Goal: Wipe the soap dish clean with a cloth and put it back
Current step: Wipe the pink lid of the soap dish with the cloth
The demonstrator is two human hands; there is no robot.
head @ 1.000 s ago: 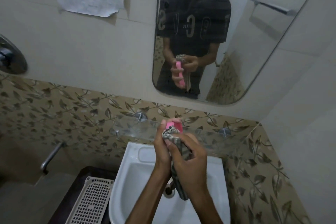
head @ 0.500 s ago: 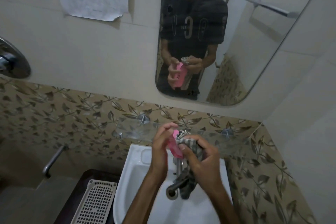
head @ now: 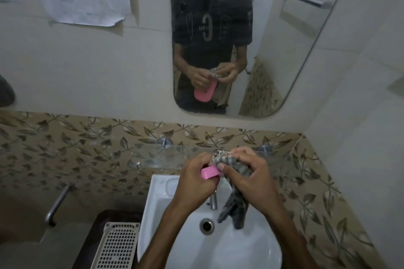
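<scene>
My left hand (head: 195, 178) grips the pink soap dish (head: 209, 172) above the white basin (head: 157, 223), and only one pink end shows past my fingers. My right hand (head: 248, 176) is closed on a grey striped cloth (head: 235, 201), bunched against the dish's right end, with its loose tail hanging down over the basin. The mirror (head: 284, 54) reflects both hands, the pink dish pointing down and the cloth beside it.
A glass shelf (head: 157, 157) on metal pegs runs along the leaf-patterned tiles just behind my hands. The tap (head: 213, 200) and drain (head: 206, 225) lie below them. A white perforated basket (head: 115, 247) sits left of the basin, a metal handle (head: 58, 202) further left.
The dish has turned from upright to lying sideways, its pink end now sticking out to the left. My right hand has shifted right with the cloth, whose tail hangs lower.
</scene>
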